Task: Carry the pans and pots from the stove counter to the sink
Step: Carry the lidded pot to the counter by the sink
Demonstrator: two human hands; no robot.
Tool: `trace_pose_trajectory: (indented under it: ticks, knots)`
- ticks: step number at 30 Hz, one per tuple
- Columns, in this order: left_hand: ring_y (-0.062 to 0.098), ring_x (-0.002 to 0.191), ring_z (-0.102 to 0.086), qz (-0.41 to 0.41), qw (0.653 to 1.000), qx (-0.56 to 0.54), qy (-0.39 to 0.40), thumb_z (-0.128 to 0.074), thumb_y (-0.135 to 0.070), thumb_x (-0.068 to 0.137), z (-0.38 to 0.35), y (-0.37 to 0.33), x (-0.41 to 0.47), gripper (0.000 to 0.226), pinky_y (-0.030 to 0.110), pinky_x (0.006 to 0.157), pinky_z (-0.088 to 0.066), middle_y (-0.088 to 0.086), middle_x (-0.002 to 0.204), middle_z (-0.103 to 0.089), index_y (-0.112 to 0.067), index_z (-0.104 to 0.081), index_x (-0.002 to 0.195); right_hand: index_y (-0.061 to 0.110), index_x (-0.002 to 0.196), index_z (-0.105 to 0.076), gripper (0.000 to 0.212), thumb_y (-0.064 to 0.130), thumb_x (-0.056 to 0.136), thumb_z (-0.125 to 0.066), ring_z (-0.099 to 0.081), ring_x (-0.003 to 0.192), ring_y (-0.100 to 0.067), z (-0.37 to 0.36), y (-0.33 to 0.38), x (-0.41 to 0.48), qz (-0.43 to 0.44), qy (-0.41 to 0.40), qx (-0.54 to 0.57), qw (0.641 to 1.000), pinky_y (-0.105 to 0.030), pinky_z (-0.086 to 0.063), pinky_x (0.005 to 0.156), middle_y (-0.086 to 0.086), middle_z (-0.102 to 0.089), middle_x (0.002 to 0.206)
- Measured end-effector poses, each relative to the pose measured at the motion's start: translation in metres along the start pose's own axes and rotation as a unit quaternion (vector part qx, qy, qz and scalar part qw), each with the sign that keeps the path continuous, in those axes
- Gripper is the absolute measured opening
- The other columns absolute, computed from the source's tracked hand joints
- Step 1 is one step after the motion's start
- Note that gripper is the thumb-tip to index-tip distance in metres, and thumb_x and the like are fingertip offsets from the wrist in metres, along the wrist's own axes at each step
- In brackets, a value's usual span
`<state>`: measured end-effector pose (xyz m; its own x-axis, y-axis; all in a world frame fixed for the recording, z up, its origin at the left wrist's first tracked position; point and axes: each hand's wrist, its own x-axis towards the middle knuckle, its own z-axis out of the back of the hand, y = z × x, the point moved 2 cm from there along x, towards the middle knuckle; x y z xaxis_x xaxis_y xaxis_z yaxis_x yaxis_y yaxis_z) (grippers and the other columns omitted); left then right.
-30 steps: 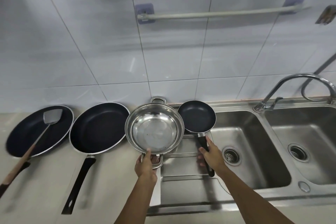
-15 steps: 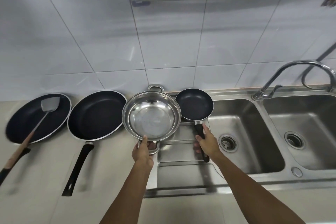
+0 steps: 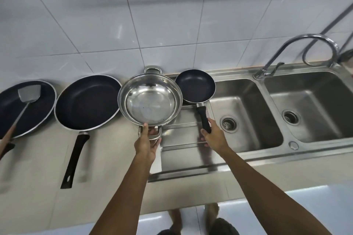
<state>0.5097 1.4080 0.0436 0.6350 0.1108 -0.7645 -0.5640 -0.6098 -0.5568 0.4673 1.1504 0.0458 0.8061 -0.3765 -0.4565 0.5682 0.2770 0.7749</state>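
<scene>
**Both hands on cookware beside the sink**

Nearest the counter's front edge, the left hand (image 3: 146, 144) is closed on the near loop handle of the steel pot (image 3: 150, 100), thumb over the top of the loop and fingers curled beneath it. The right hand (image 3: 214, 137) is wrapped around the end of the black handle of the small frying pan (image 3: 195, 85), fingers shut about it. Both vessels sit where the counter (image 3: 107, 168) meets the sink's ribbed draining board (image 3: 183, 150), the pot's rim overlapping the small pan's left side.

To the left, a large frying pan (image 3: 87, 101) lies on the counter, rim touching the pot, its black handle pointing at the front edge. At the left edge another dark pan (image 3: 26, 107) holds a metal spatula (image 3: 28, 93).

Right of the draining board lie the double sink's left basin (image 3: 246, 89) and right basin (image 3: 313, 86), with the curved tap (image 3: 305, 37) at the back edge against the tiled wall.
</scene>
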Motion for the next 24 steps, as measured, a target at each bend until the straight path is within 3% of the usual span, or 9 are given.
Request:
trace_pose_trajectory:
  ticks: [5,6,9,11,13,16,20,22,24]
  knots:
    - [0.019,0.087,-0.071,0.018,0.999,0.043,0.012,-0.073,-0.041,0.089,0.018,0.018,-0.017,0.041,0.033,0.071,-0.057,0.011,0.110,-0.074,-0.008,-0.067,0.113,0.028,0.150,-0.039,0.058,0.015,0.099,-0.061,-0.069,0.065,-0.025,0.005,-0.024,-0.020,0.027,0.011,-0.012,1.000,-0.043,-0.065,0.061,-0.017,-0.074,0.091]
    - [0.019,0.089,-0.071,0.011,0.998,0.062,0.015,-0.071,-0.041,0.091,0.021,0.022,-0.023,0.041,0.033,0.072,-0.057,0.011,0.110,-0.074,-0.008,-0.067,0.115,0.028,0.151,-0.039,0.058,0.017,0.098,-0.061,-0.071,0.069,-0.027,0.007,-0.026,-0.025,0.040,0.015,-0.027,0.999,-0.045,-0.064,0.067,-0.016,-0.075,0.094]
    - [0.024,0.095,-0.070,-0.031,0.987,0.154,0.017,-0.065,-0.039,0.096,0.021,0.038,-0.048,0.033,0.034,0.073,-0.055,0.010,0.107,-0.072,-0.011,-0.065,0.113,0.023,0.153,-0.037,0.061,0.027,0.098,-0.063,-0.068,0.108,-0.035,0.018,-0.034,-0.043,0.078,0.017,-0.085,0.993,-0.044,-0.054,0.097,-0.015,-0.073,0.118]
    - [0.025,0.092,-0.070,-0.112,0.951,0.287,0.000,-0.064,-0.040,0.096,0.018,0.055,-0.070,0.030,0.035,0.074,-0.054,0.008,0.097,-0.073,-0.011,-0.067,0.106,0.020,0.153,-0.039,0.059,0.029,0.099,-0.061,-0.062,0.120,-0.036,0.031,-0.041,-0.060,0.118,0.026,-0.128,0.984,-0.045,-0.050,0.102,-0.014,-0.068,0.129]
    - [0.028,0.095,-0.070,-0.230,0.864,0.449,0.002,-0.064,-0.039,0.096,0.013,0.078,-0.096,0.032,0.034,0.080,-0.052,0.009,0.097,-0.073,-0.010,-0.069,0.108,0.018,0.153,-0.041,0.056,0.031,0.100,-0.057,-0.056,0.125,-0.037,0.046,-0.051,-0.081,0.169,0.033,-0.209,0.963,-0.047,-0.048,0.103,-0.014,-0.062,0.139]
    - [0.031,0.114,-0.065,-0.338,0.707,0.617,0.069,-0.066,-0.036,0.095,0.003,0.137,-0.139,0.042,0.039,0.096,-0.050,0.013,0.123,-0.070,-0.007,-0.066,0.126,0.014,0.146,-0.052,0.051,0.032,0.098,-0.057,-0.057,0.124,-0.037,0.082,-0.081,-0.120,0.243,0.010,-0.329,0.912,-0.044,-0.048,0.101,-0.012,-0.063,0.139]
    - [0.030,0.127,-0.059,-0.451,0.450,0.754,0.157,-0.067,-0.045,0.090,-0.020,0.225,-0.185,0.058,0.045,0.104,-0.046,0.012,0.139,-0.063,-0.008,-0.061,0.135,0.011,0.132,-0.067,0.050,0.034,0.088,-0.073,-0.065,0.120,-0.039,0.145,-0.136,-0.174,0.277,-0.064,-0.425,0.859,-0.049,-0.055,0.096,-0.012,-0.070,0.132]
    - [0.028,0.139,-0.048,-0.471,0.377,0.772,0.201,-0.057,-0.053,0.094,-0.041,0.268,-0.205,0.065,0.046,0.111,-0.039,0.010,0.152,-0.051,-0.012,-0.053,0.144,0.014,0.129,-0.071,0.052,0.037,0.083,-0.079,-0.068,0.117,-0.039,0.182,-0.167,-0.200,0.261,-0.099,-0.454,0.846,-0.052,-0.058,0.092,-0.011,-0.072,0.129]
    - [0.020,0.152,-0.027,-0.466,0.310,0.792,0.242,-0.036,-0.063,0.098,-0.070,0.312,-0.227,0.071,0.043,0.121,-0.022,0.003,0.164,-0.031,-0.020,-0.035,0.155,0.016,0.132,-0.069,0.053,0.042,0.086,-0.076,-0.067,0.120,-0.038,0.225,-0.200,-0.226,0.220,-0.133,-0.468,0.846,-0.054,-0.057,0.095,-0.010,-0.071,0.132]
